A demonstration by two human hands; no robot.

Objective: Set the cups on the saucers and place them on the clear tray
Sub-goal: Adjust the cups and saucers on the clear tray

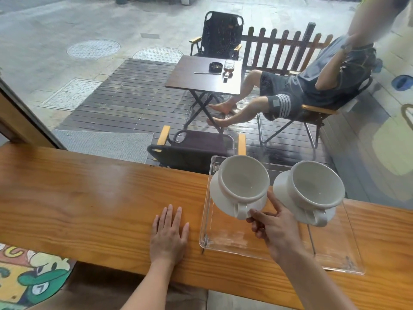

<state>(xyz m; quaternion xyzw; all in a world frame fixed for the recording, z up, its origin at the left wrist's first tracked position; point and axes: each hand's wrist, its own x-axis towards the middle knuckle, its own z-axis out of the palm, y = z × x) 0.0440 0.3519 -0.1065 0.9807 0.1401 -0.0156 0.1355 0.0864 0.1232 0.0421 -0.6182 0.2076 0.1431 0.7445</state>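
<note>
- A long wooden counter (89, 198) runs along a window; a clear tray (225, 243) lies flat on its right part, the tray's far edge close to the counter's far edge.
- 2 white cups sit on 2 white saucers inside the tray, both along its far edge.
- The left cup (243, 177) rests on the left saucer (218, 198) at the tray's far left corner, its handle pointing toward the near edge.
- The right cup (315, 184) stands on the right saucer (281, 189) near the far right side of the tray, handle also toward the near edge; the 2 saucers are just beside each other.
- The right hand (273, 229) reaches over the tray's near edge, thumb and curled fingers pinched at the left cup's handle, with the index finger stretched up between the 2 saucers.
- The left hand (169, 233) lies palm down on the bare counter, fingers spread and holding nothing, just left of the tray's near left corner.
- The near half of the tray is bare.
</note>
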